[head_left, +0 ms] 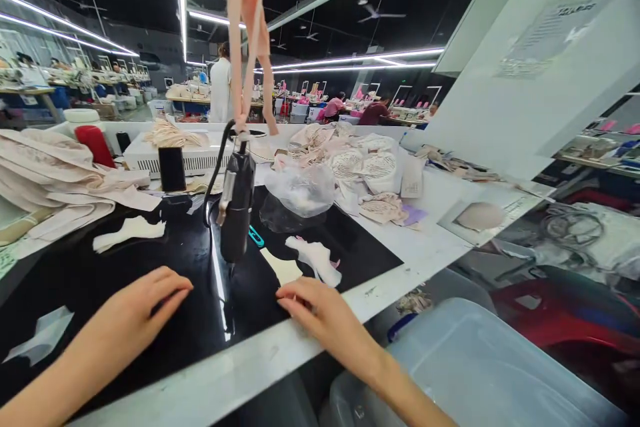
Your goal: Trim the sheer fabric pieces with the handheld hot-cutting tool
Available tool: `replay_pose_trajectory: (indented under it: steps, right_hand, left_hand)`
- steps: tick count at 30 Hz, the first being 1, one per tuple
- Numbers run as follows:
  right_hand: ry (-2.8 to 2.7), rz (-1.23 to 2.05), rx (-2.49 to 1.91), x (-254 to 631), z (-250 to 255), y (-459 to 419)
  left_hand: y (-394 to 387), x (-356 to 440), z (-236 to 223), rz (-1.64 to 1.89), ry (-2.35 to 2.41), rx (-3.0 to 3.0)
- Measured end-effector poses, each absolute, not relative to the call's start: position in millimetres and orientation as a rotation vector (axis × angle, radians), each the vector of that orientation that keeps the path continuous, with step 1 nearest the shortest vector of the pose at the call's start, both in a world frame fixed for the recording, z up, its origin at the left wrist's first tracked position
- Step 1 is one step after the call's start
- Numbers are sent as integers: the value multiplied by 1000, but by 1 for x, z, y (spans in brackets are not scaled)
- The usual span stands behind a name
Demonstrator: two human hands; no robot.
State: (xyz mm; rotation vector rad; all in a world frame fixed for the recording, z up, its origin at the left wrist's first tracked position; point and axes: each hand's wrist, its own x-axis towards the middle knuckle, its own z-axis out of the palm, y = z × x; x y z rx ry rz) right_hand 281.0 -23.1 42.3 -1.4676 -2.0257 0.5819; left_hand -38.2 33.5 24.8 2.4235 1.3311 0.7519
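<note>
My left hand point(143, 303) hovers over the glossy black work surface point(200, 347), thumb and fingers drawn together, with nothing visible in them. My right hand point(320, 307) is at the front edge, fingers closed beside the lower end of a cream flat piece point(283, 267); whether they pinch it is hidden. Just beyond lies a white curved fabric piece point(317, 259) with a pinkish edge. Between my hands, a black handheld tool point(237, 207) with a metal lever hangs from peach fabric strips. A teal cutter-like item point(256, 236) rests behind it. Another white piece point(130, 232) lies left.
Beige fabric point(65, 180) is heaped at left. A phone-like black slab point(172, 169) leans against a white vented box point(135, 153). A clear plastic bag point(300, 187) and lace cups point(363, 163) lie behind. A translucent bin point(480, 360) stands below the table at right.
</note>
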Motion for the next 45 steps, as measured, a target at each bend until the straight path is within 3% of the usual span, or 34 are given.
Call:
replay_pose_trajectory:
  steps: [6,11,27,34,45]
  right_hand:
    - [-2204,244,-1556,303,17,-17]
    - [-2219,176,-1570,295,2,-14]
    - [-1883,577,-1554,300,16,-7]
    - [-1841,651,-1562,302,14,-6]
    - [-1753,684,-1541,304,17,-4]
  left_hand:
    - [5,39,16,500,1149,2501]
    - [3,71,10,430,1132,2618]
    - [12,98,3,379,1107,2946]
    - [12,95,-7,526,1130,2911]
    - [11,99,-3,425,1112,2954]
